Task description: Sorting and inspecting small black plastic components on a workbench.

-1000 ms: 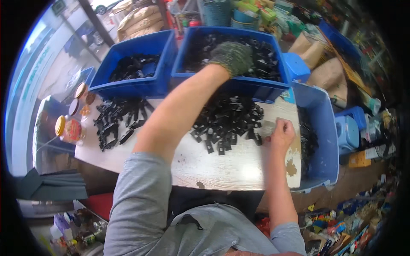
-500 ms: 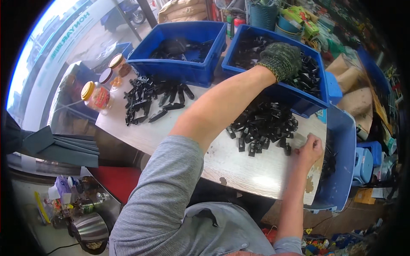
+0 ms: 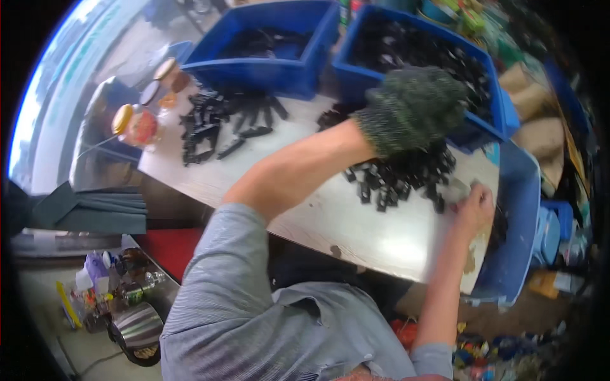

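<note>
Nearest, at the lower edge: grey striped shirt [image 3: 248,317], both forearms reaching out over a pale wooden counter [image 3: 356,228].

On the right, bare right hand [image 3: 473,206] resting at the counter's far right edge, fingers curled down beside the heap of small black plastic parts [image 3: 403,174]. Grip looks closed around something small, possibly one of the parts, but too blurred to tell what, or whether anything is really held. Placed there, judging by the layout, to work at the pile's edge with a blue bin [image 3: 515,241] just beyond the counter's right side for dropping things in.

Further out, left hand [image 3: 416,108] in a dark green knitted glove, raised above the pile and overlapping the near wall of the right-hand blue crate [image 3: 489,95]. Glove bunched like a fist; whether closed on parts cannot be told. Glove probably worn for scooping handfuls of hard-edged pieces.

To the left on the counter, a second, looser scatter of longer black parts [image 3: 222,124], well apart from the main heap, perhaps sorted by kind. Beside it at the counter's left end, a few lidded jars [image 3: 136,124].

Farthest: another blue crate [image 3: 267,44] behind the scatter, also holding black parts.
</note>
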A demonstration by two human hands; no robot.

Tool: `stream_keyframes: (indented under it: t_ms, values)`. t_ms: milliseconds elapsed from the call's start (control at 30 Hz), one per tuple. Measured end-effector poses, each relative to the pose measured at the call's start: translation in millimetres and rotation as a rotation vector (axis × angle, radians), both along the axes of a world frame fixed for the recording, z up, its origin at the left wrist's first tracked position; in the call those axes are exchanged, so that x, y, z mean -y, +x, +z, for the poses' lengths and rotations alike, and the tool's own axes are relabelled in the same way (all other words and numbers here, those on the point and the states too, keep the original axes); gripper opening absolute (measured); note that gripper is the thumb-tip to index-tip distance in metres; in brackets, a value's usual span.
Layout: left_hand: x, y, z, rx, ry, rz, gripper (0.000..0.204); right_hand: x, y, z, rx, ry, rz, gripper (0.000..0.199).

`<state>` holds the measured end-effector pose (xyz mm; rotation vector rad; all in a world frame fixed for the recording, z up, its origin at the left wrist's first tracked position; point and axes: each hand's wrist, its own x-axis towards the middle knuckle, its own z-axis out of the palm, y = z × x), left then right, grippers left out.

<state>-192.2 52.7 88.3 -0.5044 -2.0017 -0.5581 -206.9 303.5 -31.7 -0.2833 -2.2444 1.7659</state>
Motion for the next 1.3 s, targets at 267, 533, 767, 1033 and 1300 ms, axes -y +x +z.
stream_keyframes:
  t_ms: [267, 533, 767, 1033, 1300]
  values:
    - [19.3, 33.5, -72.3, 0.057, -0.354, 0.079, 0.024, 31.7, 11.8, 34.9, 0.117, -0.058, 0.007, 0.026]
    - [-1.8, 48.0, -45.8, 0.051, -0.304, 0.157, 0.022, 25.0, 13.9, 38.0, 0.07, -0.106, 0.01, 0.027]
    - [32.7, 52.2, -73.1, 0.183, -0.128, 0.286, 0.019, 25.5, 15.4, 34.8, 0.039, -0.103, 0.051, 0.028]
    - [25.7, 56.8, -69.8, 0.221, -0.036, 0.188, 0.022, 26.9, 17.0, 40.1, 0.064, -0.014, 0.042, 0.031]
    - [37.2, 97.7, -68.0, 0.08, 0.453, 0.175, 0.018, 25.7, 13.0, 37.0, 0.004, -0.023, 0.044, 0.029]
